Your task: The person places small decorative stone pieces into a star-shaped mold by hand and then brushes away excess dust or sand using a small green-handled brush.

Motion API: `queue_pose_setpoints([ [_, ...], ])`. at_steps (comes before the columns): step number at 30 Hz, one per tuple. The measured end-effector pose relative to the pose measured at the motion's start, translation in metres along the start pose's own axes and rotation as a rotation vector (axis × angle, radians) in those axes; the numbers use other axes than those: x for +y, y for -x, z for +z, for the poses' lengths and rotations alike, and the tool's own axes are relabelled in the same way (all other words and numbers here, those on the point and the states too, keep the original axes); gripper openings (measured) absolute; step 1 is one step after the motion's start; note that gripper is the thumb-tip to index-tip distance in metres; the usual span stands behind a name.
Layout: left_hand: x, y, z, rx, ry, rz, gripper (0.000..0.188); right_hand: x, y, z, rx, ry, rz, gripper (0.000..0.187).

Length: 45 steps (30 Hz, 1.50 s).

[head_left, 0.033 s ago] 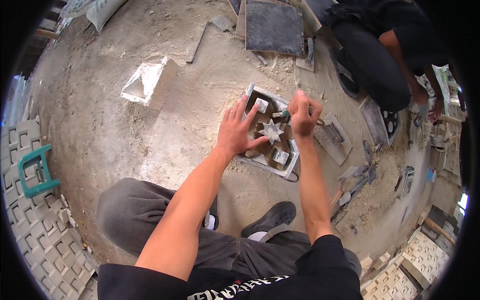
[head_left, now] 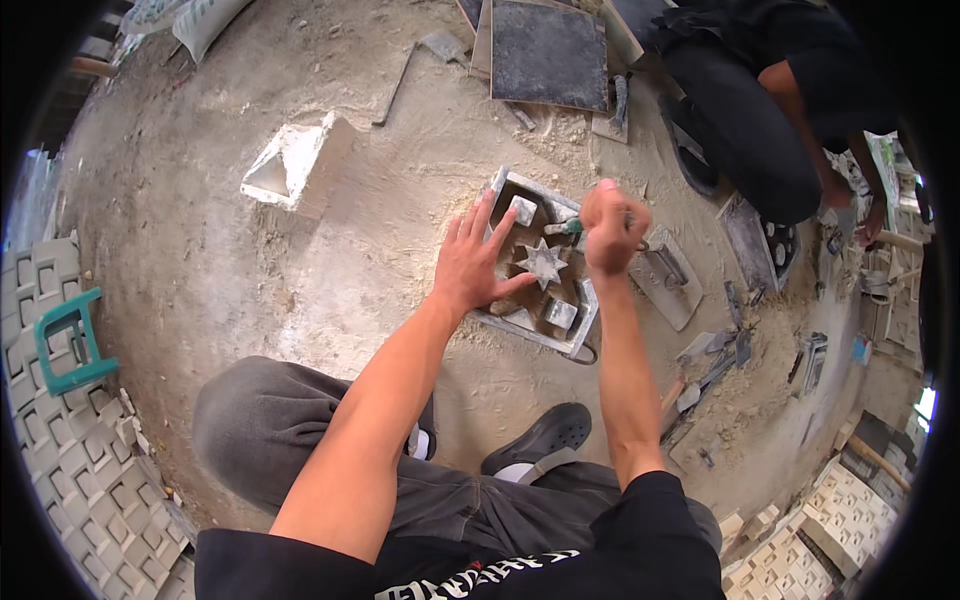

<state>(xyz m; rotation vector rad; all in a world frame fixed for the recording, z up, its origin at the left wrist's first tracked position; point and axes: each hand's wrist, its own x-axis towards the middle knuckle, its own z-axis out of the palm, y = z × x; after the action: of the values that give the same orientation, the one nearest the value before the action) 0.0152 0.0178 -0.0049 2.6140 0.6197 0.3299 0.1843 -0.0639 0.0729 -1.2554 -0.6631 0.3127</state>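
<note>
Both hands sit mid frame. Left hand [head_left: 472, 268] lies flat and open on the mold [head_left: 543, 262], beside its star [head_left: 542, 262]. Right hand [head_left: 612, 228], fist shut on a small tool [head_left: 566, 227], is just upper right of the star

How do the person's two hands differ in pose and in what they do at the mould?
The left hand lies flat with fingers spread on the mould; the right hand is closed in a fist above its far right side. The left hand holds nothing; the right hand grips a thin green-handled tool that points toward the star insert. Both are bare and over the same mould.
</note>
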Motion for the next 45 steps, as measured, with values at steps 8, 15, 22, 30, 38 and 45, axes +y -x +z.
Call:
queue_pose_setpoints([
  [8,-0.001,-0.002,0.004,0.025,0.025,0.003,0.095,0.015,-0.011,0.01,0.0,0.01,0.135,0.044],
  [15,0.002,-0.004,0.002,0.077,0.036,0.039,0.093,0.028,-0.001,0.011,0.041,0.223,0.069,0.044],
  [22,-0.001,0.001,0.001,0.052,0.016,0.008,0.092,-0.003,-0.008,-0.005,-0.085,-0.176,0.063,0.043],
  [30,-0.004,0.004,0.0,0.021,0.02,-0.005,0.092,-0.033,-0.024,-0.004,-0.077,-0.211,0.104,0.046],
  [38,0.001,-0.001,0.005,0.049,0.039,0.014,0.092,0.002,-0.015,-0.007,-0.126,-0.092,0.116,0.044],
  [45,0.0,0.0,0.004,0.028,0.026,-0.001,0.091,-0.047,-0.02,-0.01,-0.197,-0.214,0.066,0.045],
])
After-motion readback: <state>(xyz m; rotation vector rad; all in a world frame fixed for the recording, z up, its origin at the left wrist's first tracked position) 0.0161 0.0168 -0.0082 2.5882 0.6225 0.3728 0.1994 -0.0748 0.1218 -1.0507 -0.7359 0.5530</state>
